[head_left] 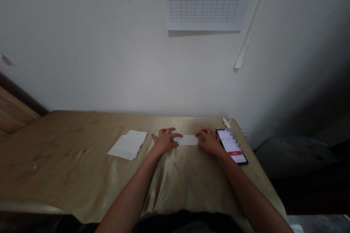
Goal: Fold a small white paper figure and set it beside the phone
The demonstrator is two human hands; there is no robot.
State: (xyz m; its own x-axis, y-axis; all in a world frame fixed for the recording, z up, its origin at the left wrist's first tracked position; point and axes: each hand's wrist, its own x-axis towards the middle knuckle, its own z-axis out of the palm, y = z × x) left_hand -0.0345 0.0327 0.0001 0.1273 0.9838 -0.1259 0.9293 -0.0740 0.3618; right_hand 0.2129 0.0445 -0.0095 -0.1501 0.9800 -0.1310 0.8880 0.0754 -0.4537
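Observation:
A small white rectangle of paper [189,140] lies flat on the cloth-covered table between my hands. My left hand [165,142] rests at its left end, fingers spread and fingertips touching the edge. At the opposite end, my right hand [210,142] has its thumb and index finger apart, touching the near and far right corners. Neither hand is closed around the paper. Left of my left hand is a loose stack of white paper sheets [128,145], slightly fanned.
A phone [237,156] with a lit screen lies just right of my right hand. A torn white scrap [226,122] sits near the table's back right corner. Golden-brown cloth [68,167] covers the table, wrinkled in front. A gridded sheet [205,0] hangs on the wall behind.

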